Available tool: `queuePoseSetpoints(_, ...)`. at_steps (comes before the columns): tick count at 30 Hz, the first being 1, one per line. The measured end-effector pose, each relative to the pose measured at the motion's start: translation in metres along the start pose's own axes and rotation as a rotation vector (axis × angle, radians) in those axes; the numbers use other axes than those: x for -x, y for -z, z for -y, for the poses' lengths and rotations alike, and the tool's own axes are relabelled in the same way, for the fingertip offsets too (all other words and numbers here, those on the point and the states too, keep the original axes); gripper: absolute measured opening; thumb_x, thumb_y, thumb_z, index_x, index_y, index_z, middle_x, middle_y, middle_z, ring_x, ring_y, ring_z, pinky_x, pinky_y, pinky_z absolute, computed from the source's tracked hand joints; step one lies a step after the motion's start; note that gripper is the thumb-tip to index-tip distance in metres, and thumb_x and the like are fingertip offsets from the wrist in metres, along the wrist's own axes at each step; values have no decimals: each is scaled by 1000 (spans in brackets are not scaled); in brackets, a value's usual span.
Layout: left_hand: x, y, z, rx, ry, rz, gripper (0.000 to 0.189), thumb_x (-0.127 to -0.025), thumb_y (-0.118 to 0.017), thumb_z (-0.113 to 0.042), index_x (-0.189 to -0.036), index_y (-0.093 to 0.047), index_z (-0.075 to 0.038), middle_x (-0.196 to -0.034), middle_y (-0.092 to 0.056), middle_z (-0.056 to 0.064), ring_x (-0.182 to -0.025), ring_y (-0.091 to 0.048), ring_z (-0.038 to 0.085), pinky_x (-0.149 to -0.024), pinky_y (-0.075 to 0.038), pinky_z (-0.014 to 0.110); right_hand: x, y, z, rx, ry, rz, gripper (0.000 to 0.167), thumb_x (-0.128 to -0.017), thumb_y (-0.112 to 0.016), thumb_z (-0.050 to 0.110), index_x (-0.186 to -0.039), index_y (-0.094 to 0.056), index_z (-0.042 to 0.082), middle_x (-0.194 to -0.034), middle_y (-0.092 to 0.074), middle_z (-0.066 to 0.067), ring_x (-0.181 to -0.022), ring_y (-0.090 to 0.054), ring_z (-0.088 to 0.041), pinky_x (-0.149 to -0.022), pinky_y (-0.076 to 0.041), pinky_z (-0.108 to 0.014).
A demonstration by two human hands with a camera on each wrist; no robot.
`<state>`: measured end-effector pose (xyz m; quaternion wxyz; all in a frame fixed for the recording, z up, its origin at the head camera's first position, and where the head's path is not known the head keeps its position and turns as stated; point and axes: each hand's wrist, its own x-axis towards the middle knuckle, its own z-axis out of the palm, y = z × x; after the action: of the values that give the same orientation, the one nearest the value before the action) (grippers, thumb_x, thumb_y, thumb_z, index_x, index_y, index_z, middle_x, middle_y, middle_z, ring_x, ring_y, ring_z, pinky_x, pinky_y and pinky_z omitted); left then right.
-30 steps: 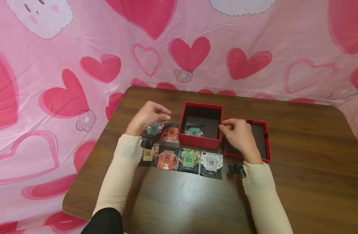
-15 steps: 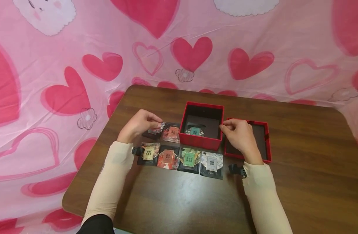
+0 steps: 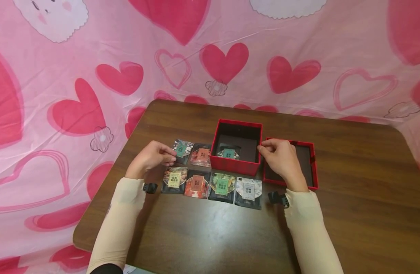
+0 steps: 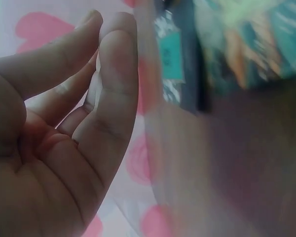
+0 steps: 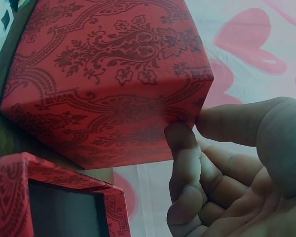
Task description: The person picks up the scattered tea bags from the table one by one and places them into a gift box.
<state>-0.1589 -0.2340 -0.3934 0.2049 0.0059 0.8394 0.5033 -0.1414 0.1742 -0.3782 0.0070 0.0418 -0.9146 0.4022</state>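
Observation:
In the head view my left hand (image 3: 154, 158) is beside the left edge of a teal-labelled tea sachet (image 3: 181, 151). Thumb and fingertips are close together, and in the left wrist view that sachet (image 4: 171, 57) appears apart from the fingers. My right hand (image 3: 278, 156) pinches the right wall of an open red box (image 3: 235, 166) near its top edge. Its thumb and index finger meet the patterned box (image 5: 108, 94) in the right wrist view. Inside the box lies another teal-labelled tea sachet (image 3: 228, 152), partly hidden by the front wall.
Beside the box lies a red-labelled sachet (image 3: 202, 155). Closer to me is a row: yellow-labelled (image 3: 174, 180), red-labelled (image 3: 197, 183), green-labelled (image 3: 222, 187) and white-labelled (image 3: 248, 193) sachets. The red lid (image 3: 312, 167) lies right of the box, partly under my right hand. Behind the table hangs a pink heart-patterned cloth (image 3: 182, 34).
My left hand has moved left and toward me, uncovering the teal-labelled sachet at the far left and the yellow-labelled one. My right hand and the box have stayed put.

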Motion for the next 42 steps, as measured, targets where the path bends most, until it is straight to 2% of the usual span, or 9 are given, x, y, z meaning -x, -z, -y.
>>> queuePoseSetpoints(11, 11, 11, 22, -114, 54, -28, 21, -90, -74, -1, -108, -72, 10, -91, -73, 17, -78, -70, 26, -75, -60, 37, -1, -1, 2, -7, -1, -11, 28, -96, -69, 23, -114, -74, 2, -91, -74, -11, -73, -62, -24, -58, -49, -36)
queuePoseSetpoints(18, 10, 12, 29, -176, 105, -57, 20, -84, -82, -7, -99, -76, 5, -88, -73, 13, -73, -66, 21, -72, -60, 35, 0, -1, 2, 6, 0, -20, 28, -97, -69, 24, -113, -74, 2, -93, -74, -12, -76, -63, -24, -61, -49, -36)
queuePoseSetpoints(22, 10, 10, 30, -208, 132, -60, 23, -82, -84, -9, -99, -76, 4, -87, -72, 11, -72, -64, 21, -70, -59, 34, 1, -1, 1, 5, -3, -11, 28, -97, -69, 24, -114, -74, 2, -93, -74, -12, -76, -64, -24, -62, -49, -36)
queuePoseSetpoints(29, 8, 8, 28, -261, 136, -73, 26, -79, -87, -10, -99, -76, 3, -85, -71, 11, -70, -61, 23, -67, -57, 33, 2, -1, 1, -5, 13, -10, 27, -96, -69, 22, -113, -75, 2, -93, -74, -12, -76, -65, -24, -62, -49, -37)
queuePoseSetpoints(39, 4, 6, 28, -283, 170, -92, 31, -73, -92, -15, -95, -75, -1, -84, -70, 10, -72, -59, 24, -65, -52, 33, 2, -2, 1, -2, 16, -14, 25, -96, -70, 21, -112, -75, 1, -91, -74, -12, -74, -63, -24, -61, -49, -37)
queuePoseSetpoints(42, 3, 5, 28, -261, 178, -86, 29, -74, -91, -11, -95, -75, 0, -81, -70, 10, -71, -60, 23, -65, -53, 33, 2, -1, 2, -1, 15, -15, 25, -96, -70, 21, -111, -75, 1, -91, -74, -12, -74, -63, -24, -61, -48, -37)
